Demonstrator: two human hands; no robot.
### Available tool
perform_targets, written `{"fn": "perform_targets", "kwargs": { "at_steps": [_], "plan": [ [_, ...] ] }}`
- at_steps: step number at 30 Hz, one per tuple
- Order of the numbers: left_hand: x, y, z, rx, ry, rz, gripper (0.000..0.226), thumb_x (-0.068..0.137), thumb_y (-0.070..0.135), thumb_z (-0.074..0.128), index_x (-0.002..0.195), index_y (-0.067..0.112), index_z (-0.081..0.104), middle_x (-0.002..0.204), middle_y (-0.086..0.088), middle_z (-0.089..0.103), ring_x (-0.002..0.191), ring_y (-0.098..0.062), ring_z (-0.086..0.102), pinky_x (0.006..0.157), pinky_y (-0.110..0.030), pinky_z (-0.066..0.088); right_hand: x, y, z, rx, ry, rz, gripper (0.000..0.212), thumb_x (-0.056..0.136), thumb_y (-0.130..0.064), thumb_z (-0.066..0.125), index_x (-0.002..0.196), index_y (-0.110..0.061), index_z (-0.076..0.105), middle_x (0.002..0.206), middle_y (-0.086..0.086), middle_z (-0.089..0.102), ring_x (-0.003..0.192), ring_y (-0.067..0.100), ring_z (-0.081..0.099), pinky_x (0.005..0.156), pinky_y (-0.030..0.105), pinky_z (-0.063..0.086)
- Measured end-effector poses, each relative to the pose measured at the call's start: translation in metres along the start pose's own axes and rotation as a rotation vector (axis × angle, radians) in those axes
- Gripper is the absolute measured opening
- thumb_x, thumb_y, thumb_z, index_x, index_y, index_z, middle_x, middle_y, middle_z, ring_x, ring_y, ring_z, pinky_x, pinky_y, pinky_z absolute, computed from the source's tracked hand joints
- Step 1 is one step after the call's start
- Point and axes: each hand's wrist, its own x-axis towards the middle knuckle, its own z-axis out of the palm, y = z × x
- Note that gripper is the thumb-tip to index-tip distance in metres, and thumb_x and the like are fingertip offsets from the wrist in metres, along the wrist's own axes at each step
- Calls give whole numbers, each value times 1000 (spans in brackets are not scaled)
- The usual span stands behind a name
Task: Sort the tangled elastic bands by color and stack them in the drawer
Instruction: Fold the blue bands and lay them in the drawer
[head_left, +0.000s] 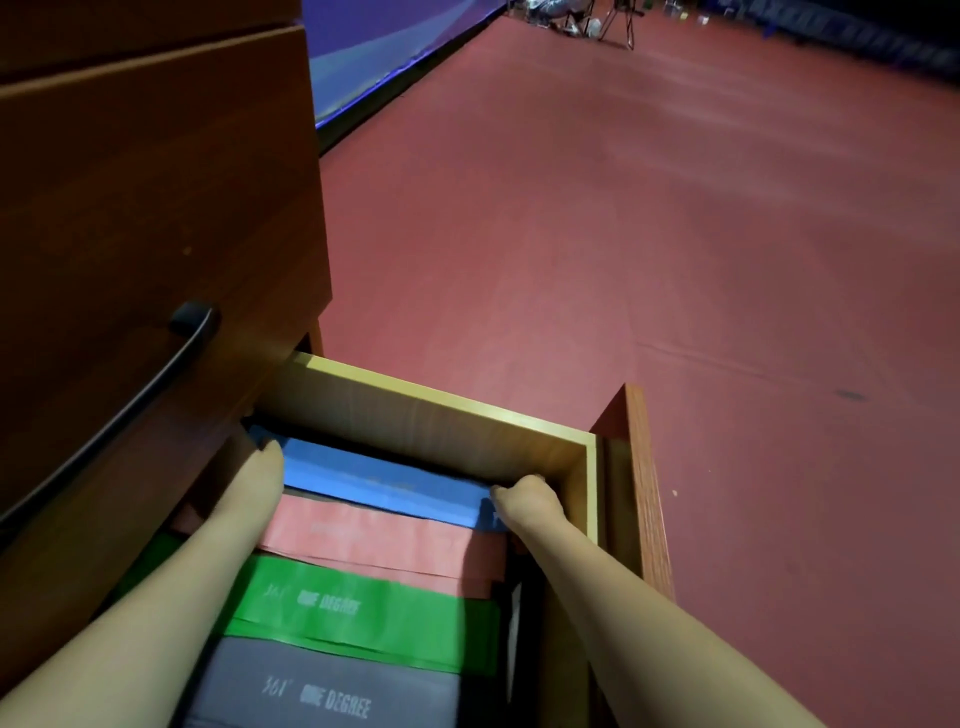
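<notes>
At the far left stands a brown wooden cabinet (156, 208) with a dark curved handle (156, 384) on its closed upper front; below it the drawer (431, 415) is pulled out, its pale inner wall facing the viewer. The left hand (257, 475) reaches in along the drawer's left side, its fingers curled down over the left end of the blue band (384, 483), though how tightly they close on it cannot be told, since the tips are hidden at the band's edge. The blue band lies flat at the far end of the drawer, just against the inner wall; nearer the viewer come a salmon-pink band (384, 540), then a green band (363, 608) with white lettering, then a grey band (322, 691) likewise lettered, each overlapping the next like shingles. The right hand (530, 501) holds the blue band's right end, fingers bunched closed over it in what looks like a pinch. These bands appear thin, light and limp, with a matte rubbery face that should grip skin well rather than slip; being floppy, one would likely sag or fold if lifted from the middle, so holding both short ends, as here, seems the sound way to keep it flat while it is smoothed down. To the right of the drawer's front panel (639, 488) spreads a dull red floor (675, 234), bare and slightly scuffed, running back to a purple-blue barrier (374, 47) and some blurred dark gear (587, 21) in the distance.
</notes>
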Motion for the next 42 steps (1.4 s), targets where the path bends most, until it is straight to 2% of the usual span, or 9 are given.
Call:
{"fn": "perform_targets", "kwargs": {
  "at_steps": [4, 11, 16, 19, 23, 27, 33, 38, 42],
  "plan": [
    [-18, 33, -7, 49, -91, 32, 32, 89, 7, 45, 121, 7, 48, 126, -21, 52, 113, -38, 48, 90, -40, 37, -24, -2, -5, -202, 31, -76, 48, 91, -12, 44, 134, -3, 24, 144, 16, 29, 127, 32, 42, 98, 36, 40],
    [-55, 97, -13, 27, -125, 310, 31, 84, 7, 53, 115, 10, 52, 115, -10, 58, 111, -31, 44, 91, -40, 36, -78, -13, -50, -180, 161, -518, 29, 89, -11, 41, 116, -4, 43, 121, 15, 48, 107, 31, 51, 79, 34, 42],
    [-79, 134, -17, -132, -213, 321, 25, 83, 3, 53, 105, 14, 53, 102, -4, 56, 102, -30, 50, 83, -33, 37, -107, -2, -81, -294, 394, -673, 37, 83, -15, 43, 119, -10, 47, 127, 9, 45, 128, 27, 31, 110, 34, 24],
    [-98, 143, -19, -209, -298, 335, 25, 83, 1, 53, 97, 21, 50, 95, -5, 57, 95, -29, 55, 85, -36, 42, -121, 20, -90, -229, 438, -574, 48, 82, -18, 46, 129, -13, 38, 148, 7, 23, 140, 25, 13, 113, 35, 15],
    [-131, 147, -20, -226, -428, 343, 25, 84, 0, 52, 93, 23, 51, 96, -6, 60, 94, -24, 56, 81, -32, 41, -147, 67, -93, 138, 230, -381, 60, 88, -21, 48, 139, -14, 20, 143, 9, 24, 127, 24, 34, 104, 30, 30],
    [-151, 150, -20, -240, -522, 326, 34, 85, 1, 53, 84, 35, 48, 98, -6, 60, 94, -20, 56, 82, -27, 38, -177, 100, -81, 348, 107, -268, 24, 88, -27, 52, 107, -29, 38, 112, 3, 45, 81, 4, 45, 75, 14, 34],
    [-159, 168, -29, -261, -542, 345, 20, 87, 2, 51, 96, 19, 53, 93, 0, 58, 94, -20, 55, 80, -27, 38, -195, 108, -79, 535, 114, -219, 5, 87, -23, 54, 90, -26, 51, 104, 2, 52, 79, -1, 48, 60, 1, 38],
    [-160, 171, -37, -258, -566, 349, 23, 87, 1, 50, 87, 23, 53, 88, 3, 58, 85, -13, 54, 79, -26, 37, -193, 107, -81, 601, 21, -239, 17, 88, -19, 53, 104, -23, 56, 110, 3, 53, 90, 6, 52, 68, 8, 39],
    [-162, 166, -35, -229, -607, 353, 29, 86, 0, 51, 81, 28, 50, 85, 6, 57, 81, -7, 52, 70, -16, 40, -185, 101, -69, 644, -89, -239, 29, 88, -12, 52, 116, -9, 56, 91, 6, 54, 65, 5, 52, 73, 22, 48]
  ]
}}
